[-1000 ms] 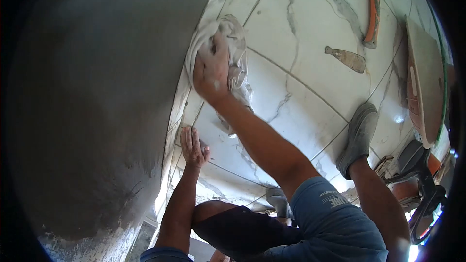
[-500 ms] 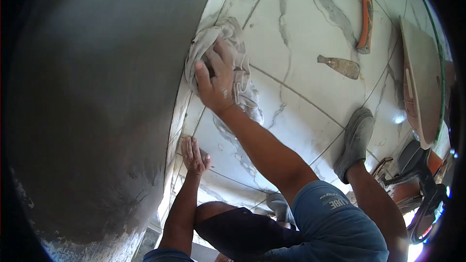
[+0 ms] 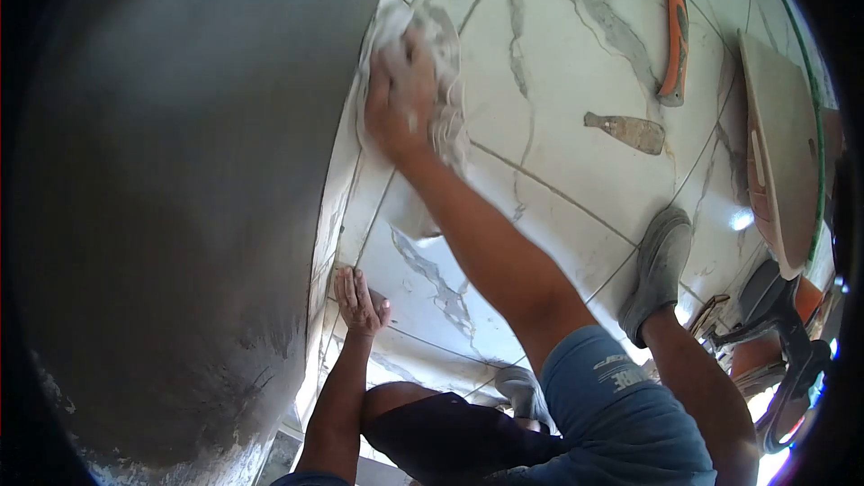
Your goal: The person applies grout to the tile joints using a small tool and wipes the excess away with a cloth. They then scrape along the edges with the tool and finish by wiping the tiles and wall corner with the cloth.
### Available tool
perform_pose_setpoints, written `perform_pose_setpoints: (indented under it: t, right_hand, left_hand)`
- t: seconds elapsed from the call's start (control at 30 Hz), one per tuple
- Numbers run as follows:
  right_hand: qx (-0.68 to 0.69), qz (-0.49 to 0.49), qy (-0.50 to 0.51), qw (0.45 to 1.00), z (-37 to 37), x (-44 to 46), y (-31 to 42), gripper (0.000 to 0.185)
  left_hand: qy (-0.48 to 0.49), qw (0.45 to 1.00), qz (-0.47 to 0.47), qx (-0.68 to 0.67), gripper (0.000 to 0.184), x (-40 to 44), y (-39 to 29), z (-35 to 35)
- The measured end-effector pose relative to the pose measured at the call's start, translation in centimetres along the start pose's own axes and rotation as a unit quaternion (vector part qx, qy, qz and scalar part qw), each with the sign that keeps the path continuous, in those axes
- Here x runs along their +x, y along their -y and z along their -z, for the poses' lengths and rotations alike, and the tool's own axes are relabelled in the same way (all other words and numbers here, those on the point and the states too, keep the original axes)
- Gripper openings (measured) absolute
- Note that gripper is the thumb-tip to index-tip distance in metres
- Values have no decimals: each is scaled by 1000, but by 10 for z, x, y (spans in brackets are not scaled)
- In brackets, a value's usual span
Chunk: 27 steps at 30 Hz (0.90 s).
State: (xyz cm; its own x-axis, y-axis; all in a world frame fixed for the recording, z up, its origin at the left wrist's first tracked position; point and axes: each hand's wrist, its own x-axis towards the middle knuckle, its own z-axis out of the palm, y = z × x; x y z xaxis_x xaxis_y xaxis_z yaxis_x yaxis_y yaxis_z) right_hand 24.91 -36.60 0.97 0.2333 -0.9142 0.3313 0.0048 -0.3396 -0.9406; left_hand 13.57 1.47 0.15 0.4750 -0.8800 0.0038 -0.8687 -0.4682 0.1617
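Observation:
A crumpled, damp-looking whitish cloth (image 3: pixel 445 130) lies bunched on the tiled floor along the foot of the grey wall. My right hand (image 3: pixel 400 99) presses down on it with fingers curled into the fabric, slightly blurred by motion. Lower down, my left hand (image 3: pixel 360 301) rests on the floor tiles near the wall base, fingers stretched out and thumb apart. A small dark patch shows between its fingers and thumb; I cannot tell whether it is an object or shadow.
Smooth grey plastered wall (image 3: pixel 180 171) fills the left side. On the marbled tiles (image 3: pixel 576 180) lie a worn flat scraper-like piece (image 3: pixel 630 132) and an orange-handled tool (image 3: pixel 675 45). A large shallow pan-like object (image 3: pixel 783 153) stands at right, near my shoe (image 3: pixel 661 256).
My right hand has slid the cloth up along the wall base, away from me. My left hand stays on the floor, appearing slightly lower in view.

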Motion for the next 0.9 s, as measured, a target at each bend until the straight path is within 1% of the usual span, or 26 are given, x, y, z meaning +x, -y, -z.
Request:
perform_pose_setpoints:
  t: [0.07,0.1,0.13,0.2,0.23,0.33,0.37,0.4,0.47,0.5,0.6,0.63,0.67,0.73,0.8,0.87,0.9]
  right_hand:
    - [-58,-4,-77,995,-14,41,-18,14]
    - [2,-52,-11,999,-10,65,-20,13]
    - [2,-54,-12,998,-7,45,-24,13]
    - [-141,59,13,988,0,5,-15,12]
    - [-38,11,20,999,7,-6,1,10]
    - [-73,48,-3,996,3,26,-12,12]
    - [-28,22,-23,999,-1,45,-11,13]
    - [-28,16,-19,999,-1,32,-12,13]
    - [-85,95,-20,992,1,12,-12,18]
    - [-67,82,25,994,11,-2,-1,19]
    - [-51,79,18,995,9,5,-5,18]
    - [-105,78,38,991,10,20,-10,16]
    - [-105,76,41,991,6,36,-14,16]
    - [-22,47,10,999,1,58,-19,19]
    - [-46,48,-4,998,3,46,-8,18]
    - [-45,43,13,998,6,31,-6,18]
    - [-39,65,-1,997,3,39,-9,16]
  left_hand:
    - [8,1000,4,0,71,-4,-1,-1]
    - [11,1000,9,5,72,-4,-2,0]
    - [10,1000,11,9,72,-3,-1,1]
    - [-9,1000,3,11,72,2,0,-1]
    - [-10,1000,0,11,73,1,-2,1]
    - [-7,1000,4,6,72,0,-2,0]
    - [-2,1000,7,7,72,-2,-3,1]
    - [5,1000,10,11,71,-4,-4,4]
    - [-5,1000,6,15,71,6,-2,0]
    - [-7,1000,4,14,71,5,-4,4]
    - [-10,1000,1,12,70,2,-1,1]
    - [-12,1000,3,11,70,1,-2,0]
    - [-10,1000,6,10,70,-1,-2,-2]
    - [-6,1000,7,5,70,-2,-1,-1]
    - [-7,1000,6,6,71,-1,-2,0]
    - [-16,1000,4,7,71,3,-2,-1]
    - [-16,1000,3,9,71,4,-1,-2]
